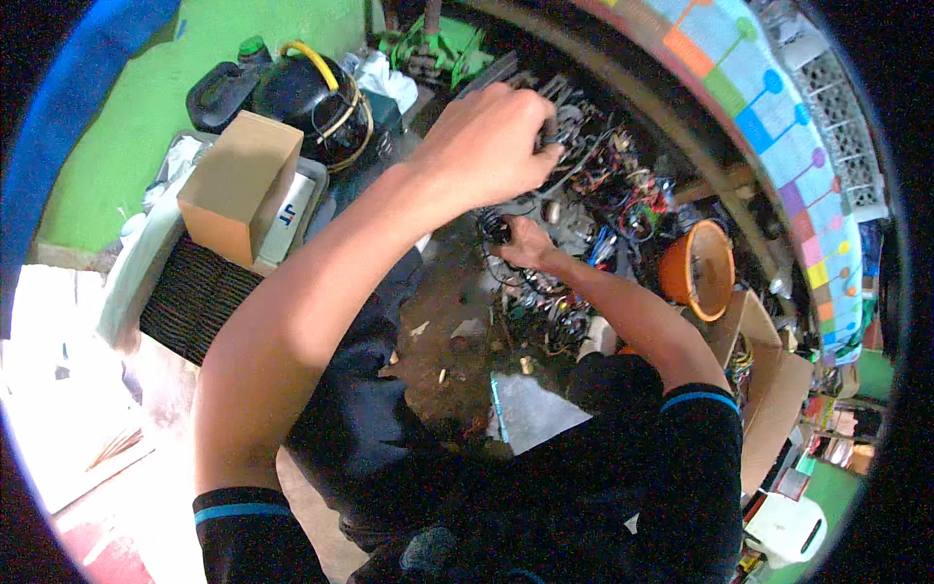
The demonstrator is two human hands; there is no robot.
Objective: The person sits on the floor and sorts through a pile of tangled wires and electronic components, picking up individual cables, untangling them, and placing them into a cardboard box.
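Note:
My left hand [503,139] is raised over a heap of mixed cables and metal parts [613,168], its fingers curled. Something dark shows between the fingers and thumb, but I cannot tell whether it is gripped or lies behind. A thin grey cable [576,171] curves through the heap just beside this hand. Lower down, my right hand [527,242] is closed on a black coiled cable [494,226], with a loose strand hanging beneath it. More tangled wires [569,321] lie on the floor below my right forearm.
An orange bucket [697,270] and an open cardboard box [773,401] with wires stand at right. At left are a closed cardboard box [241,182], a grey tray [317,182] and a black rounded container [299,95]. Green metal equipment [438,55] stands beyond my hands.

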